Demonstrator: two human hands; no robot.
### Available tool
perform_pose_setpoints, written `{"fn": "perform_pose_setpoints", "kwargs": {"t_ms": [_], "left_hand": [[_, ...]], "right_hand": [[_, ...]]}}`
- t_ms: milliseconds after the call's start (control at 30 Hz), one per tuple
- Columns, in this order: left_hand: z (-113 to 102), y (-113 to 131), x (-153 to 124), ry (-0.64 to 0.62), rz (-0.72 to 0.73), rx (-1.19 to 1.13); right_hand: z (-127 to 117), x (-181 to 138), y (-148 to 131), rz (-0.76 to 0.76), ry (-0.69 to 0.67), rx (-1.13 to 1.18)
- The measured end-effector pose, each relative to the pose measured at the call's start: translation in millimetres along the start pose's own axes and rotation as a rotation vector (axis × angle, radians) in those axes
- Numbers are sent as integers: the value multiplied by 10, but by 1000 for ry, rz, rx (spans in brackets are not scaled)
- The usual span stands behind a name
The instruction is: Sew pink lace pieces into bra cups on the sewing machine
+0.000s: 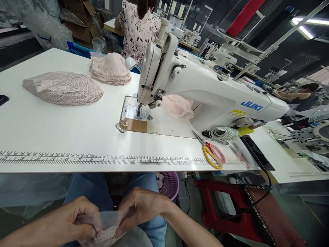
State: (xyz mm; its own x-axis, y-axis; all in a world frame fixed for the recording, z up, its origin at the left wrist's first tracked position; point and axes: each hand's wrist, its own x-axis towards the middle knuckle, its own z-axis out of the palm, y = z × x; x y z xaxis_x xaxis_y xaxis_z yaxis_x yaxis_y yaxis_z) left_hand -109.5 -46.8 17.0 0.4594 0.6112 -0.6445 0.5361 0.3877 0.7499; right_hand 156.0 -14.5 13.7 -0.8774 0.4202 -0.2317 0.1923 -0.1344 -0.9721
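Sewing machine [205, 82] up on the table [77, 133]; to its left the lace stack [64, 91], fabric stack [110, 68] behind and closer in! Scissors [211, 162] front right. Below, lace piece [105, 236] between left hand [74, 221] and right hand [142, 207], basket [172, 187] beyond.

Sheer, pale fabric [105, 224] — lace-trimmed, loosely bunched — is held above the lap [156, 227]

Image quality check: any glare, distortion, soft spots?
Head view: ceiling lights blown out at upper right; white tabletop bright, surroundings dim. Head view: wide-angle stretch, sewing machine slanting. Head view: JUKI lettering reads clearly; lace between left hand and right hand looks slightly soft.
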Motion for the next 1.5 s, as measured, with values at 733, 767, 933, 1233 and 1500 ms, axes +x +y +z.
{"fn": "perform_pose_setpoints", "kwargs": {"t_ms": [733,767,933,1233,1500], "left_hand": [[46,-68,105,-192,15,-59],[44,-96,106,-173,18,-49],[37,-114,86,-144,6,-42],[73,115,162,-227,-50,-165],[104,134,188,-282,-14,-269]], "right_hand": [[-31,-13,176,101,-129,28],[-21,-10,164,113,-98,5],[-34,-7,136,103,-119,50],[-25,-44,201,111,-60,197],[17,-21,185,62,27,207]]}}
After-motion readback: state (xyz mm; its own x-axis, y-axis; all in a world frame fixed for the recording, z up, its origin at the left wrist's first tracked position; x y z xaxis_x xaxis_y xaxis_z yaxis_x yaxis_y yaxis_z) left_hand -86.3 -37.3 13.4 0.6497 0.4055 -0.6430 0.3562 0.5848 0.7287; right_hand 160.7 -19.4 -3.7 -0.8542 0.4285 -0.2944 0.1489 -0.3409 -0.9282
